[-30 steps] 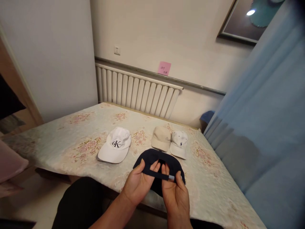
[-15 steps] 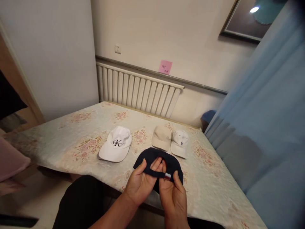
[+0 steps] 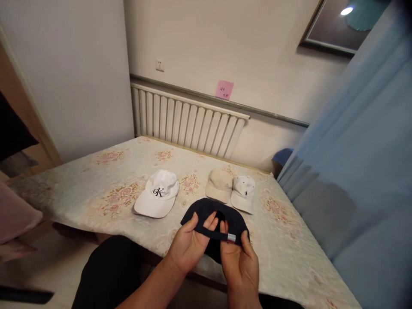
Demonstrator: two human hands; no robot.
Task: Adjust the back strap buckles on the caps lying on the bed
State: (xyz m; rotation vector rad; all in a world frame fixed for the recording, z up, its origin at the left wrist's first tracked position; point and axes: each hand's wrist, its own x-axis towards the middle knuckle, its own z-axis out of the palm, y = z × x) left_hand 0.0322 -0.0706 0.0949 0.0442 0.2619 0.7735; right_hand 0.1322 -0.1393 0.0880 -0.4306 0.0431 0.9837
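Note:
A dark navy baseball cap [image 3: 206, 210] is held between both hands above the bed's near edge, its back strap with a metal buckle [image 3: 231, 237] turned toward me. My left hand [image 3: 189, 240] grips the cap's left side, thumb on the outside and fingers showing through the opening above the strap. On the right side, beside the buckle, my right hand [image 3: 240, 257] has its thumb against the edge and its fingers behind the strap. Beyond the cap lie a beige cap [image 3: 219, 185] and a white cap with a small dark logo [image 3: 243, 194]. To the left sits a white cap with CK lettering [image 3: 157, 193].
The caps lie on a bed or table with a floral cover [image 3: 112, 180]. A white radiator [image 3: 186, 118] and a pink note [image 3: 224, 89] are along the wall behind. A blue curtain [image 3: 354, 150] hangs on the right. My dark-clothed knee [image 3: 106, 270] is at the lower left.
My right hand has shifted slightly right with its side of the navy cap, and the strap opening looks a little wider. My left hand has barely moved; the other caps lie unchanged.

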